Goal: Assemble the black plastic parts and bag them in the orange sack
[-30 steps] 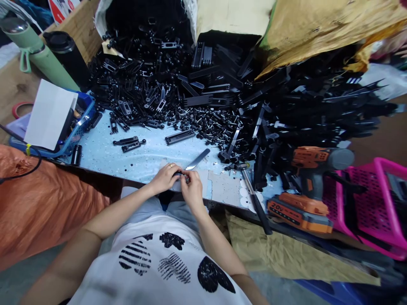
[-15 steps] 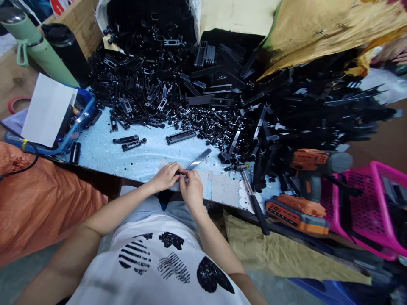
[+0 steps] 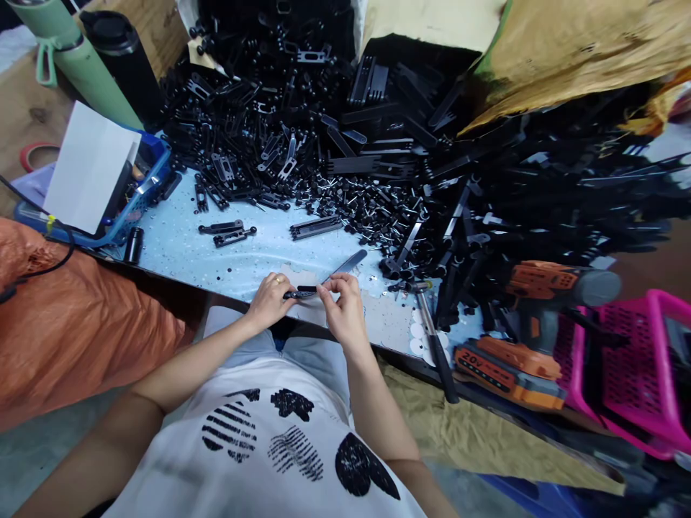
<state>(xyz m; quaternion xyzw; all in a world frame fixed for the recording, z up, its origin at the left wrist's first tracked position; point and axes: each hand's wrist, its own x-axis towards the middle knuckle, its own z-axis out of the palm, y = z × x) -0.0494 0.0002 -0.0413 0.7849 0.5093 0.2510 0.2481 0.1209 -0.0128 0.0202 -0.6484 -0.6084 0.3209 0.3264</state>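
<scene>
At the table's front edge, my left hand (image 3: 271, 298) is closed around a small black slotted part (image 3: 292, 294) that points right. My right hand (image 3: 344, 308) pinches the right end of a short dark piece (image 3: 307, 288) lying along that part. Whether the two pieces are joined, I cannot tell. Just beyond my right fingers, a long flat grey metal strip (image 3: 350, 263) lies slanted, its near end hidden by the hand. Grey cardboard (image 3: 386, 316) lies under and beside my hands.
A heap of black slotted parts (image 3: 227, 167) and a pile of small pins (image 3: 372, 208) cover the back. Two assembled pieces (image 3: 229, 234) lie at left. To the right are a hammer (image 3: 436, 344), an orange cordless drill (image 3: 532, 288) and a pink basket (image 3: 642, 360). A blue basket (image 3: 116, 230) stands left.
My hands have moved apart a little, the left one leftward and the right one rightward, exposing the black part between them. The whole view has shifted slightly.
</scene>
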